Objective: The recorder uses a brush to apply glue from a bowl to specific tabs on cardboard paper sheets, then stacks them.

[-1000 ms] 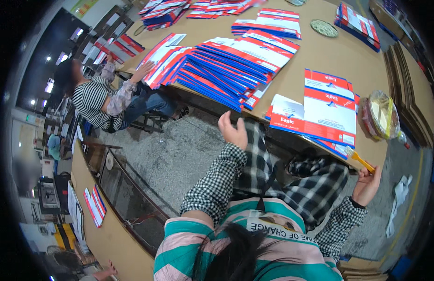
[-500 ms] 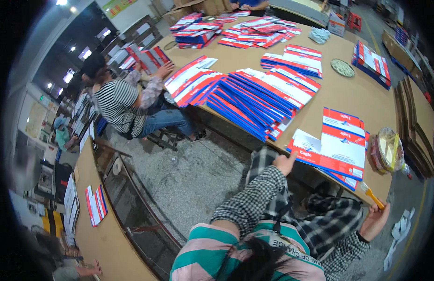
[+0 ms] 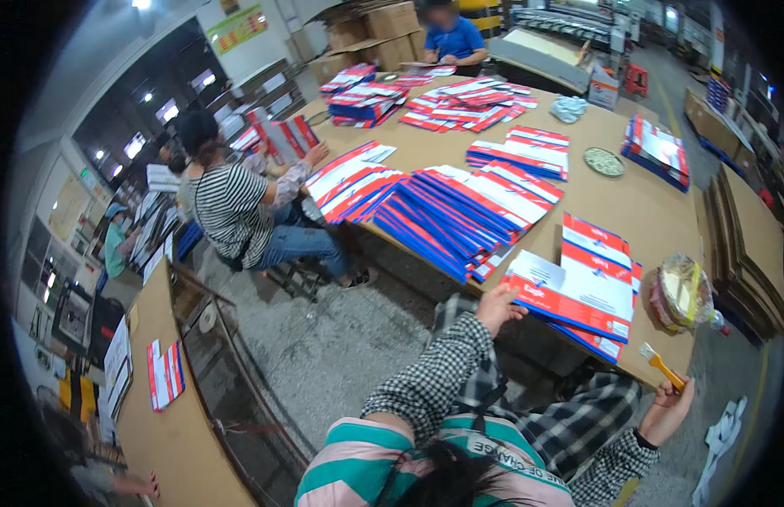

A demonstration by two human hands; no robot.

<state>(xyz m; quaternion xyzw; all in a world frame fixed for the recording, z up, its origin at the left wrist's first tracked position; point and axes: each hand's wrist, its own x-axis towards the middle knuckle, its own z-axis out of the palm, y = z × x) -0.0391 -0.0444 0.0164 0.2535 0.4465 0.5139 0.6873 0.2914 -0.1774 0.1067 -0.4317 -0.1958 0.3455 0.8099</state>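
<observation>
Between your left hand [image 3: 498, 309] and right hand [image 3: 669, 408], the flat cartons [image 3: 586, 283] take up most of the near edge. Past your right hand's brush [image 3: 662, 367], a tub [image 3: 681, 292] stands in the way. Beyond your left hand, bare table [image 3: 546, 232] opens between those cartons and the big pile [image 3: 459, 215].

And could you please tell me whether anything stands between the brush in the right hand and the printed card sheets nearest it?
Nothing visible does: only tabletop shows between the brush in the right hand and the card sheets. The tub sits farther forward, and the left hand is at their left edge, both off that line.
</observation>
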